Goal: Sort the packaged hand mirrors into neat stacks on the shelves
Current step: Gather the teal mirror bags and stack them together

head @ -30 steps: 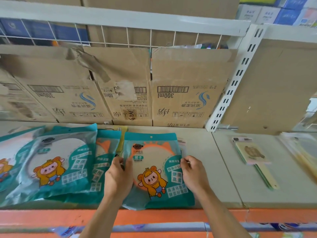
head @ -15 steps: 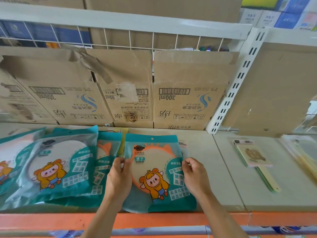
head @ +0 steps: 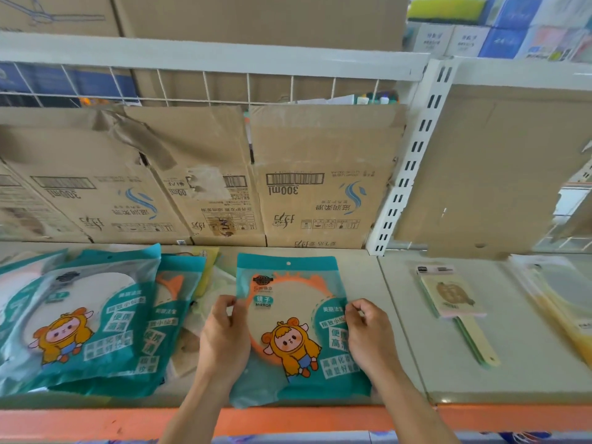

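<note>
The teal mirror package (head: 293,318) at the centre has a small label at its ten o'clock reading "镜子" above "MIRROR". At twelve o'clock from it, the right cardboard box (head: 320,155) shows "300ml" upside down beneath a barcode. The left cardboard box (head: 80,174), at ten o'clock, shows "300ml" too. The middle cardboard box (head: 205,149) bears "LAF" sideways.

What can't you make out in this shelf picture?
Head view:
Mirror package: side edges covered by the left hand and right hand gripping it.
Teal stack: cut off by the left edge; overlap hides the count.
Yellow package: cut off at right, blurred.
Label on the handled mirror: too small.
</note>
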Tool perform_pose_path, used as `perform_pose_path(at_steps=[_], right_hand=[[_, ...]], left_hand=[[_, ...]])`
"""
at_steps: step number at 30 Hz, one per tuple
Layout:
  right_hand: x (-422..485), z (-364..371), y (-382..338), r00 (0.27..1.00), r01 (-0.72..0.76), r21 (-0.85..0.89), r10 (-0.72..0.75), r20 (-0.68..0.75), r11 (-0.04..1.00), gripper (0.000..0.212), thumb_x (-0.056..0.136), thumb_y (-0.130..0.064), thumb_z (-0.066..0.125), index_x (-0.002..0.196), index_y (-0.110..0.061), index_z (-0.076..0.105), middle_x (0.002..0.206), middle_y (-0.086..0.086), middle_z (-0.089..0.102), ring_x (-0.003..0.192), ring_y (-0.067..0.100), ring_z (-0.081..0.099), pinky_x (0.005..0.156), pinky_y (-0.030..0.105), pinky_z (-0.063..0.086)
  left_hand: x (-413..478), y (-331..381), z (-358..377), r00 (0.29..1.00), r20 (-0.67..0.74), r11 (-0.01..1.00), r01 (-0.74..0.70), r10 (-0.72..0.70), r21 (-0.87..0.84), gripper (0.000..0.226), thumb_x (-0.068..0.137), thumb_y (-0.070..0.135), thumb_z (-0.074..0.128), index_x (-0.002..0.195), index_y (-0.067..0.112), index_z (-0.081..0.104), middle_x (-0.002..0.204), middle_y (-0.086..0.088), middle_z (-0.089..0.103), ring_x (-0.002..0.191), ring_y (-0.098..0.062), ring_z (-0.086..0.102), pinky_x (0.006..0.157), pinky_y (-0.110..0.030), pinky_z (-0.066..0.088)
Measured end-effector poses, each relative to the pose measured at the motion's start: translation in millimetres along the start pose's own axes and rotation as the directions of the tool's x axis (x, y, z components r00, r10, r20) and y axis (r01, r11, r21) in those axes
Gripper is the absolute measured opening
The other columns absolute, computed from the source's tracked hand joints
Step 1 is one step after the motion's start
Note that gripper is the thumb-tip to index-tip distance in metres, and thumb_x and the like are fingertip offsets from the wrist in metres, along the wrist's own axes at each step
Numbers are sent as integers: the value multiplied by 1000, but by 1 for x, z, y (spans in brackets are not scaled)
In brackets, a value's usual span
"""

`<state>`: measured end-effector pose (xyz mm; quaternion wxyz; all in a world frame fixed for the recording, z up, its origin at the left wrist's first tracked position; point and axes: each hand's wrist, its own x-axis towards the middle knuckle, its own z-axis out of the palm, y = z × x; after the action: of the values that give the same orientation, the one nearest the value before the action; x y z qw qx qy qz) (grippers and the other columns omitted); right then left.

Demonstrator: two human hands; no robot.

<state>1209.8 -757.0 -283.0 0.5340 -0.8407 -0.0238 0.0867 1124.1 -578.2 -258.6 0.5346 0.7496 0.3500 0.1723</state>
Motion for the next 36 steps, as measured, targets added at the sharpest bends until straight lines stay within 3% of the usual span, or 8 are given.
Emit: perform_pose_path(at_steps=[4,9,14,18,21,27,33,36], right_hand=[[7,-45,7,999,0,-27,-2,-45,1000,22,99,-26,43,88,-14,58,88,4,66,78,12,66,56,23,51],[15,-92,12,997,-21,-53,17,-78,998,19,98,-29,45,89,-18,57,87,2,65,74,11,66,52,21,48],[19,-131,19,993,-20,-37,16,-120,999,16,98,-28,47,94,-18,58,90,-1,63,77,10,65,58,24,52],[22,-163,26,992,-31,35,35,-122,999,15,98,-26,47,96,-19,59,90,2,66,75,11,67,54,20,50],[23,-189,30,990,-23,69,33,-138,997,18,98,-24,46,92,-16,61,84,2,67,70,9,66,48,15,45],[26,-239,49,984,-21,73,34,-177,997,22,98,-23,47,84,-16,63,79,4,68,70,16,66,53,24,45],[24,-284,71,977,31,-1,-31,-211,1000,23,99,-22,46,85,-16,64,80,0,67,73,12,63,56,20,42],[22,-303,77,976,31,-2,-31,-216,1000,24,99,-22,45,86,-15,63,80,1,67,72,11,64,50,12,42]], left_hand=[[-15,17,37,999,44,999,10,-8,-40,18,97,40,44,96,25,55,80,-1,71,77,-20,67,73,-49,56],[-32,37,75,997,76,999,22,-19,-38,17,97,39,44,98,26,53,86,1,69,77,-16,66,66,-37,56],[-47,54,108,995,98,999,8,-3,-50,14,97,38,45,90,28,53,86,7,68,76,-12,66,67,-36,56],[-60,65,135,993,115,999,-6,12,-52,13,99,37,44,101,26,52,88,10,66,78,-9,64,67,-35,55],[-72,74,156,990,138,998,6,2,-55,9,99,35,43,94,31,49,87,8,66,78,-11,65,69,-38,57],[-97,92,202,985,171,998,-27,37,-60,12,100,30,42,104,22,50,84,7,65,70,-6,64,44,-16,46],[-125,98,243,983,185,994,13,7,-106,10,99,32,45,96,26,53,87,-1,70,76,-19,69,67,-44,58],[-140,98,259,984,179,992,31,-8,-124,10,97,36,46,94,29,53,86,-2,70,75,-23,69,67,-50,58]])
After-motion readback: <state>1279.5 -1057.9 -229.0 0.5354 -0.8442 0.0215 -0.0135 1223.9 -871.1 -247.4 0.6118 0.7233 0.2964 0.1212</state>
